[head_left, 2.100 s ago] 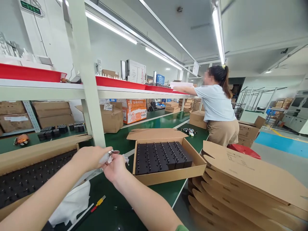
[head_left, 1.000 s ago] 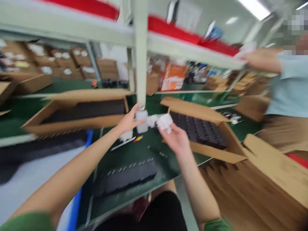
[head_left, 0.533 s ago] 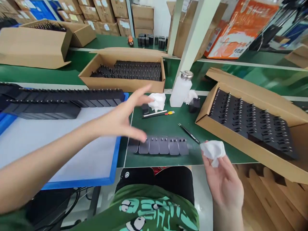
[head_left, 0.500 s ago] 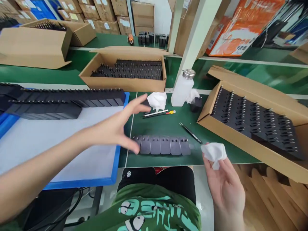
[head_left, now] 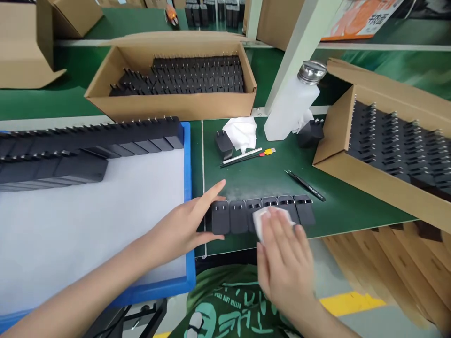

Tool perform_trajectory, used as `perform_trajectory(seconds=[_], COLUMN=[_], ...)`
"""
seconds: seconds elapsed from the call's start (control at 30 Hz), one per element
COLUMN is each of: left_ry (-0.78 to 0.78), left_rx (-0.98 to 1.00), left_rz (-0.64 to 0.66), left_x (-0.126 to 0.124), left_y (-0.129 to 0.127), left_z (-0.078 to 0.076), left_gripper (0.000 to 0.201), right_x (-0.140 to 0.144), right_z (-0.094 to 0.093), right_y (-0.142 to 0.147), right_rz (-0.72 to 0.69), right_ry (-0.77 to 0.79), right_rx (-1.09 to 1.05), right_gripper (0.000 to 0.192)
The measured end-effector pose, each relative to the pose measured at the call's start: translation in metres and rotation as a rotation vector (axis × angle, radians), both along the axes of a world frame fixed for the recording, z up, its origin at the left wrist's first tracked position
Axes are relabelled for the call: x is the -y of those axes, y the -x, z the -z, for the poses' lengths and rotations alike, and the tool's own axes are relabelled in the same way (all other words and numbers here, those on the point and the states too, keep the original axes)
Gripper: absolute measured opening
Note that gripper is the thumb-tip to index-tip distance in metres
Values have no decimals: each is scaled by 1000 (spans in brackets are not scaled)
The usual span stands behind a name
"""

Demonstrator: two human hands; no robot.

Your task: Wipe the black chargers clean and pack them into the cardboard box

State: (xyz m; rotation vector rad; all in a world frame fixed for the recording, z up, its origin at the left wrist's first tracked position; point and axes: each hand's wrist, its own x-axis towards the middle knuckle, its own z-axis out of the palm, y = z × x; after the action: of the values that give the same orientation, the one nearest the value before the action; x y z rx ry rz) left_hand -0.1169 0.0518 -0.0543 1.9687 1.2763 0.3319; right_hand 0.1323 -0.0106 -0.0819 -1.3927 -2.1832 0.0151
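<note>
A row of several black power adapters (head_left: 238, 217) lies on the green bench, prongs up along the far edge. My left hand (head_left: 186, 218) is at the row's left end, thumb along the near side and fingers at the far side of the end adapter. My right hand (head_left: 283, 258) lies palm down, fingers together, pressing a white cloth (head_left: 260, 224) onto the middle of the row. The cloth and hand partly cover those adapters. Just beyond the row's right end lie black tweezers (head_left: 305, 185).
A blue-edged tray (head_left: 189, 188) with rows of adapters stands left. Cartons of adapters (head_left: 176, 107) (head_left: 380, 180) stand behind and right. Near the post (head_left: 303, 51) are a white pump bottle (head_left: 291, 110), crumpled tissue (head_left: 243, 133), loose adapters (head_left: 224, 144) and a thin cable (head_left: 243, 158).
My left hand has come down to the row's left end. My right hand has turned over and moved left, bringing the cloth onto the adapters. The view has shifted closer.
</note>
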Motion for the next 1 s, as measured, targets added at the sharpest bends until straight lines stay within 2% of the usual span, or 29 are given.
perform_trajectory(seconds=[0.17,0.23,0.3,0.37,0.4,0.43,0.53,0.6,0.67,0.73,0.93,1.0], left_ry=[-87,-134,-178,-211,-219,-224,-229,-232,-243,-261,-299,-304], left_rx=[9,4,11,37,50,58,51,43,50,54,29,21], left_rz=[30,41,41,36,31,23,-8,-21,-22,-19,10,7], left_x=[1,2,2,1,1,1,0,0,0,-1,-2,-1], left_y=[3,3,3,2,2,2,2,2,2,2,5,6], left_z=[5,8,11,14,14,15,18,20,23,24,25,26], left_gripper=[90,85,82,79,79,80,82,81,81,80,80,76], right_x=[-1,-8,-16,-21,-21,-21,-16,-12,-10,-7,-8,-13], right_z=[5,2,-8,-22,-27,-31,-24,-9,5,13,5,1], right_y=[49,60,57,37,22,5,-42,-57,-56,-43,18,31], right_rz=[-150,-280,-449,-537,-510,-427,53,200,169,103,-101,-255], right_ry=[-183,-242,-189,-41,23,38,-196,-258,-199,-145,-202,-205], right_rx=[43,21,-58,-189,-258,-317,-389,-294,-150,-48,-15,-47], right_gripper=[45,39,36,39,43,48,62,64,63,59,42,35])
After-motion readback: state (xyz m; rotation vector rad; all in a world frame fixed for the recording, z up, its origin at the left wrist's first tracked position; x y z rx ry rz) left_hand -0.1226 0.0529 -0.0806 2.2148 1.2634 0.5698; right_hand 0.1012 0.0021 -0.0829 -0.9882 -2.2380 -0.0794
